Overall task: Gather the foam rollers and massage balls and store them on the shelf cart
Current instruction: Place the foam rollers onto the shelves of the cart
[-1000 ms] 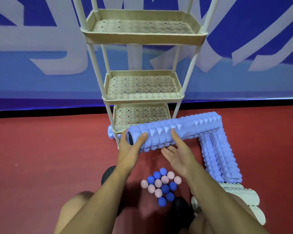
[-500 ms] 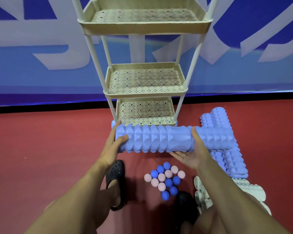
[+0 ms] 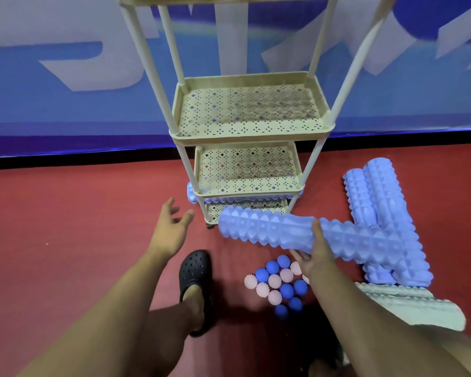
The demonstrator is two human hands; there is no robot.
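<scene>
Your right hand (image 3: 314, 257) gripped the roller (image 3: 272, 229) mid-length, frame center; left hand (image 3: 172, 229) hung released. Roller looked light, stiff, knobbly: mid-body hold should balance it into the cart (image 3: 252, 133).

Red floor (image 3: 65, 227) under shelf cart (image 3: 252, 131), massage balls (image 3: 279, 284), blue foam rollers (image 3: 375, 197), beige rollers (image 3: 408, 303).

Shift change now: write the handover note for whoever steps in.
Left hand: open, holds nothing, hovers left of the cart.
Right hand: grips a blue roller at mid-length, in front of the cart's bottom tier.
Done: one blue roller lies across a low tier.
Left: the held roller, two blue rollers on the floor at right, beige rollers by the right arm, and the balls clustered on the floor. The two perforated tiers above look bare.
</scene>
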